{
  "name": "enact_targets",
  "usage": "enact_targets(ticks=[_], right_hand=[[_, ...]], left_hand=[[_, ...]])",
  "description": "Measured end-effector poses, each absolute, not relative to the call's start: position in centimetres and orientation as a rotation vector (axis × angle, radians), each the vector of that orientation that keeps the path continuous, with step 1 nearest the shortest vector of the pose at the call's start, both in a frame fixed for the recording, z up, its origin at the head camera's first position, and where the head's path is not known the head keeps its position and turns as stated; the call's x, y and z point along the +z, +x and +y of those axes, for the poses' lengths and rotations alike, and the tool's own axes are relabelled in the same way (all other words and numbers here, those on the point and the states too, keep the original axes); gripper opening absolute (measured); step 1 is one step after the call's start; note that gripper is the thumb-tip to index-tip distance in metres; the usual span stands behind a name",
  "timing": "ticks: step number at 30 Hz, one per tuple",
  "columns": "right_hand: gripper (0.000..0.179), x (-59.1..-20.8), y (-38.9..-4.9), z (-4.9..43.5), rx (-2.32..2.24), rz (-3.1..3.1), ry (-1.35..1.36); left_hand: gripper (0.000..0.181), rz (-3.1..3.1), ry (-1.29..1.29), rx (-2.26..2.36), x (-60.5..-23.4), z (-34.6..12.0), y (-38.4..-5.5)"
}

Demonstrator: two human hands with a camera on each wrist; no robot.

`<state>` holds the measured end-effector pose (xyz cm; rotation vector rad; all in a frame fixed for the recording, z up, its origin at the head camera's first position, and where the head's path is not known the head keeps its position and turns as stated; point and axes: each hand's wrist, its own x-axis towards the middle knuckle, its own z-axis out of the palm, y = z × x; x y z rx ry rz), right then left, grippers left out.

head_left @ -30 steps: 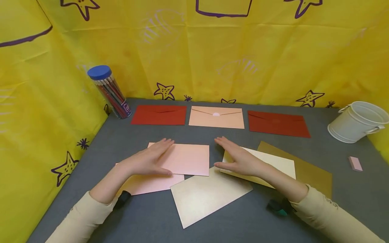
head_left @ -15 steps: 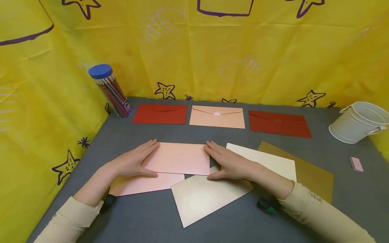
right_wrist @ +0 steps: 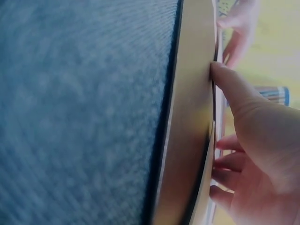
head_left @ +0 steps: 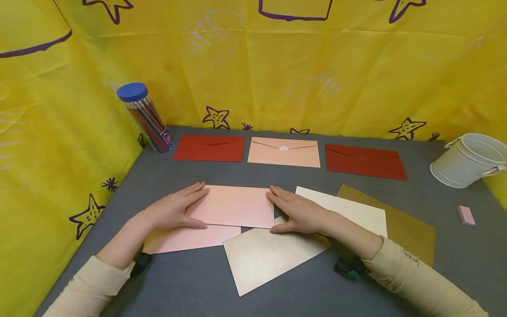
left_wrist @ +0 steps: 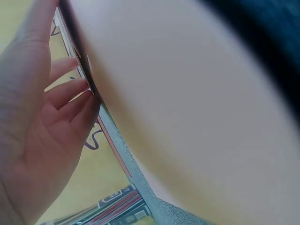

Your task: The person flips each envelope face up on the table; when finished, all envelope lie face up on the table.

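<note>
Well, hands (head_left: 173,212) (thumbs out) astride envelope (head_left: 239,205)

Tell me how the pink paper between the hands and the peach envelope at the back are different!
The pink paper looks plain; the peach envelope shows a flap. The left hand and right hand touch the pink paper; neither touches the peach envelope. Both are rectangles.

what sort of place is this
Probably a curtained-off tabletop workspace: yellow starfish-patterned fabric backdrop behind a dark-grey table holding red rectangular paper envelopes and a clear cylindrical blue-lidded pencil tub.
</note>
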<state>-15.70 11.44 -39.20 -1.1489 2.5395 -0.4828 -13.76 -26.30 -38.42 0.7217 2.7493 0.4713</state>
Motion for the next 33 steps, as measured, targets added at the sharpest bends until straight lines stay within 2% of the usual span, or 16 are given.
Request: enact_targets(ticks=[6, 11, 18, 24, 27, 33], right_hand=[[0.099, -39.3, -15.7, 11.5, -0.473, 2.564, -1.173], [0.097, -39.3, -15.7, 11.4, -0.487, 2.599, -1.215], [0.062, -39.3, -15.8, 11.0, -0.557, 2.745, -1.321], [0.033, -39.0, -16.0, 10.6, -0.676, 2.853, -1.342], [0.027, -38.8, -16.2, 10.4, -0.739, 2.842, -1.362], [0.013, -38.7, -16.5, 10.0, -0.867, 2.800, -1.382]], left_hand=[[0.096, 2.757, 0.766, 0.506, -38.3, -26.4, -13.8], [0.078, 2.805, 0.891, 0.552, -37.9, -26.4, -13.7], [0.045, 2.899, 1.088, 0.762, -37.6, -26.6, -13.7], [0.025, 3.014, 1.236, 0.913, -37.4, -26.5, -13.9], [0.020, 3.026, 1.185, 0.993, -37.0, -26.5, -14.0], [0.014, 2.956, 0.924, 1.241, -36.6, -26.8, -14.3]])
